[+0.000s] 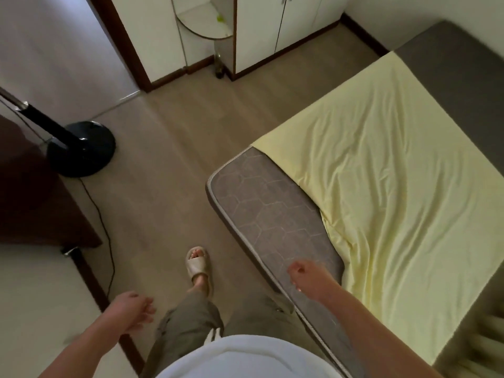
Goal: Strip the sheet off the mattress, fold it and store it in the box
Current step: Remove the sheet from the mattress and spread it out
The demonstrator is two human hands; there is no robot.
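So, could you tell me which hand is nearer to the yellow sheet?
Right. The right hand hovers over the bare mattress corner, just short of the sheet edge. The left hand is out over the floor, well away from the bed.

Place: I read this as a bedroom in a home.
Bed: a grey quilted mattress (272, 214) at right of the frame, partly under a pale yellow sheet (395, 192).
Storage: white wardrobe doors (272, 31) along the top edge, with a rounded corner shelf (204, 23) beside them.
Floor: I see wood-look flooring (169, 148) through the middle.
Household item: a black standing fan base (81, 148) with its cord (106, 233), left of centre.
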